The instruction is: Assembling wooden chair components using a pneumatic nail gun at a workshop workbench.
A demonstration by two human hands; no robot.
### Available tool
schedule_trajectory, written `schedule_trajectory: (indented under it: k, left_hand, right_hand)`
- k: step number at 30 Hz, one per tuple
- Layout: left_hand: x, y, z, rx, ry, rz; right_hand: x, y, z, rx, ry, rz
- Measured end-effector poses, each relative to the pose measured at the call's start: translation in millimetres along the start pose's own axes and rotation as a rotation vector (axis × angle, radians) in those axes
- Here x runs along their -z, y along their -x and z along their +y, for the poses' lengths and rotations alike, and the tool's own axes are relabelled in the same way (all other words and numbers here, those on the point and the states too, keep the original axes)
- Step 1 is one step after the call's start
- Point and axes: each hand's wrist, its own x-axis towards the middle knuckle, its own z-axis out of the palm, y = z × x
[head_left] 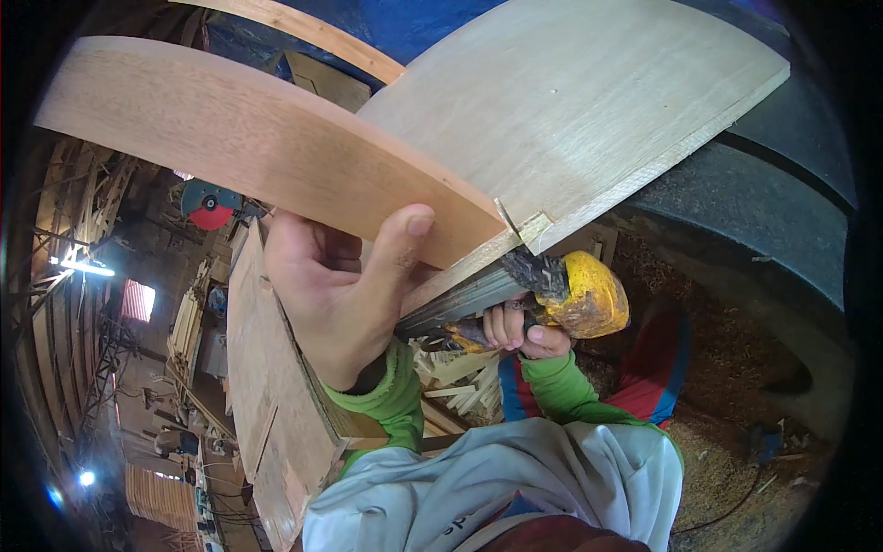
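My left hand [345, 276] grips a long wooden board [267, 133], its thumb on the broad face and its other fingers curled behind. The board slants across the upper left, and its right end meets the edge of a wide pale wooden panel [570, 101]. At that meeting point a thin splinter of wood [506, 217] sticks up. Below the joint my right hand [524, 331] is wrapped round the handle of a worn yellow and black nail gun [593, 296]. The gun's nose lies close under the joint; whether it touches the wood I cannot tell.
A plywood-topped bench [267, 405] stands at my left. Wood offcuts [469, 391] lie below my hands, and sawdust [727, 478] covers the floor at right. Farther left is a saw with a red and green disc [210, 204]. A dark curved surface [782, 212] lies at right.
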Motion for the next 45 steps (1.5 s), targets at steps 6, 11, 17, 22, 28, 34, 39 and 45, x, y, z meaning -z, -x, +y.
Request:
schedule_trajectory:
  k: [6, 11, 17, 22, 28, 34, 39, 45]
  left_hand:
    - [1.6, -0.4, 1.1, 0.009, -0.039, 0.008]
    - [-1.9, -0.5, 1.7, 0.008, -0.052, 0.032]
    - [-2.4, -1.4, 2.4, -0.005, -0.094, 0.014]
    - [1.9, -1.7, 5.5, 0.010, -0.054, -0.033]
    - [1.6, -4.1, 4.5, 0.027, -0.040, -0.051]
    - [3.7, -5.7, 1.5, 0.021, 0.020, -0.073]
    - [2.9, -5.2, 1.5, -0.003, 0.009, -0.064]
    - [1.1, -5.1, 5.6, 0.013, -0.043, -0.042]
  right_hand:
    - [-5.8, -5.6, 0.4, -0.104, 0.040, 0.121]
    - [-2.5, -4.5, -1.7, -0.131, 0.090, 0.082]
    - [-7.1, -6.5, -2.6, -0.071, 0.065, 0.081]
    - [-3.1, -3.0, -0.2, -0.010, 0.003, 0.017]
    - [-0.2, -1.6, 5.0, -0.022, -0.099, 0.016]
    - [-4.5, -2.3, 9.1, -0.018, -0.091, 0.000]
    - [-6.8, -4.2, 10.2, -0.019, -0.088, -0.015]
    - [-2.8, -5.4, 18.0, 0.008, -0.093, -0.021]
